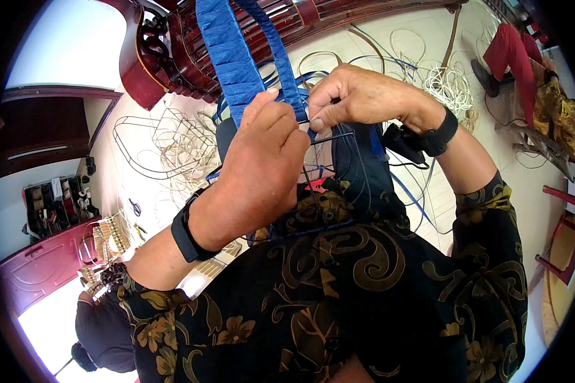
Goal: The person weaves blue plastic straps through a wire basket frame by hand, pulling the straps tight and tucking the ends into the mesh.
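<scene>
A blue wrapped panel [227, 60] with folded, overlapping strips stands in front of me, beside a narrower blue band [276, 48]. My left hand [255, 163] is closed at the panel's near edge, its fingertips curled by the band. Close beside it, my right hand [367, 99] pinches a thin blue strip at the lower end of the band. The exact spot under its fingertips is partly hidden. A dark wire frame [332, 138] reaches out below both hands, over my lap. Thin dark-blue cord [366, 175] hangs in loops from it.
A dark red carved wooden bench [172, 48] is at the far side. Tangled pale cord [450, 89] and a bare wire frame [147, 143] with more strands lie on the tiled floor. A person in red trousers [514, 60] is at the right; someone in dark clothing [105, 329] is lower left.
</scene>
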A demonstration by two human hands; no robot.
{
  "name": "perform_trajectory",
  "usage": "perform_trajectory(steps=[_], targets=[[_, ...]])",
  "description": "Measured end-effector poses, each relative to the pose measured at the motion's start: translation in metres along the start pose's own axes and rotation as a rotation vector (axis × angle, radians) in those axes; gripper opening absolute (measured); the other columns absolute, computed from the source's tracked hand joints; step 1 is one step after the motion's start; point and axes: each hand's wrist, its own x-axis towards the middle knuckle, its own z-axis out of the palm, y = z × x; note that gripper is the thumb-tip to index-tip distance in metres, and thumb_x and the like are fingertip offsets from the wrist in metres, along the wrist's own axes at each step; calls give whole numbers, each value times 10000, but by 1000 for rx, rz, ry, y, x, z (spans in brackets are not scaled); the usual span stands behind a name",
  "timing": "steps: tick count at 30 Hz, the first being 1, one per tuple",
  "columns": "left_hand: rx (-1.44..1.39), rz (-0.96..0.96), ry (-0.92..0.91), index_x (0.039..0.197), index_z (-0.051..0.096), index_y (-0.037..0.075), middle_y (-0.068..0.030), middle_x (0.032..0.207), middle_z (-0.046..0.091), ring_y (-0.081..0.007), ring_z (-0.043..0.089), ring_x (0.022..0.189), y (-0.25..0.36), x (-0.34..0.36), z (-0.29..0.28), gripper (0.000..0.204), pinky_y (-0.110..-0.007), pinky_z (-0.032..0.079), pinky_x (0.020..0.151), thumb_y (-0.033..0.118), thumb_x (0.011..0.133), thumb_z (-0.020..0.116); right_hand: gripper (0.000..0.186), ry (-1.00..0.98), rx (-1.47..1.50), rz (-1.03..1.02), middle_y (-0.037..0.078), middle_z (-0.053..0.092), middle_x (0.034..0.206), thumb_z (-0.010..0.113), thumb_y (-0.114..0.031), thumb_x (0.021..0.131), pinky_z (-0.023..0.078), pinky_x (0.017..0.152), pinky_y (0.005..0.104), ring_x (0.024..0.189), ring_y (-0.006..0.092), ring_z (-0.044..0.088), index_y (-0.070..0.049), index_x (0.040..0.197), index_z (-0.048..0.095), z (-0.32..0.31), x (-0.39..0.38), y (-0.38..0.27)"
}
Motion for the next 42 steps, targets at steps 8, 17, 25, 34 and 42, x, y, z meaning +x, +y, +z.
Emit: perform_trajectory(steps=[8,17,25,34,42], targets=[[41,60,110,901,592,-21,-158,951,579,-350,592,1024,-1,-4,7,205,-540,418,1075,-82,717,659,110,294,-342,-274,148,678,786,735,-136,827,524,676,410,725,318,671,-32,862,740,7,-25,-36],[35,36,101,917,599,-1,-144,930,582,-341,594,1020,1,-7,10,210,-512,423,1084,-73,730,661,63,512,-968,-382,52,578,814,688,-127,768,549,563,361,769,232,658,-78,780,649,56,-60,-61],[9,79,67,891,650,12,-137,913,619,-342,609,979,-3,-2,5,156,-473,440,1053,-48,752,687,117,586,-1117,-538,24,511,830,666,-119,707,507,521,287,769,161,585,-61,808,660,82,-80,-39],[-62,121,-190,897,679,24,-134,877,640,-322,619,948,-13,20,-17,80,-457,405,1062,9,820,699,162,692,-1095,-527,19,557,902,665,-110,700,497,533,254,777,145,577,-54,852,656,90,-86,-24],[83,58,-498,854,720,65,-125,745,652,-321,561,774,-10,53,-20,85,-420,382,959,134,894,691,245,693,-1117,-486,31,450,759,707,-40,787,463,470,275,636,137,531,4,1028,698,93,-87,-25]])
